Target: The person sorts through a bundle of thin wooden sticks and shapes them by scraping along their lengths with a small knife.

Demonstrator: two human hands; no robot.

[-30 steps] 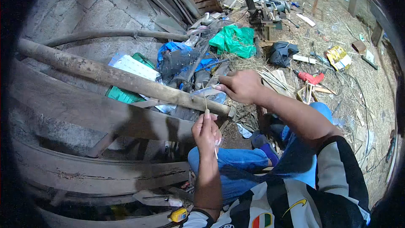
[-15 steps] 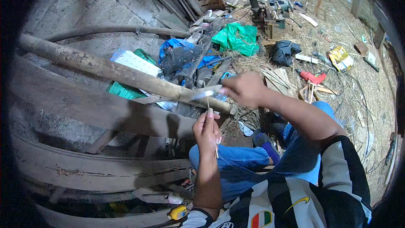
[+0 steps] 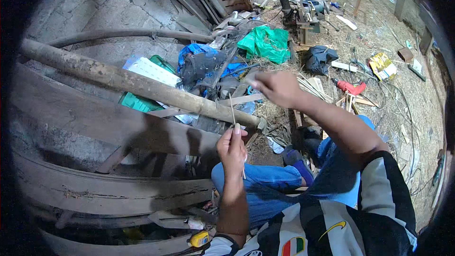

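Between the thumb and fingers of my left hand [image 3: 231, 149] is a thin wooden stick [image 3: 232, 111]; its upper end points up and its lower end shows below the palm by the wrist. My right hand [image 3: 279, 87] is closed above and to the right of the stick, apart from it. What it grips is blurred at the fingertips; a blade-like shape was seen there before. Behind the stick's tip lies the end of a thick round pole [image 3: 204, 105], with a pale flat strip [image 3: 246, 98] near it.
Wooden planks [image 3: 109, 189] run along the left. Beyond the pole lie a green plastic bag [image 3: 265, 43] and a black bag [image 3: 320, 59]. A red drill [image 3: 350, 86] rests on the straw-covered ground at the right, near cables. A yellow bottle [image 3: 199, 239] is at the bottom.
My right hand has swept across the stick's upper part and risen slightly away from it. My left hand has stayed nearly still, holding the stick.
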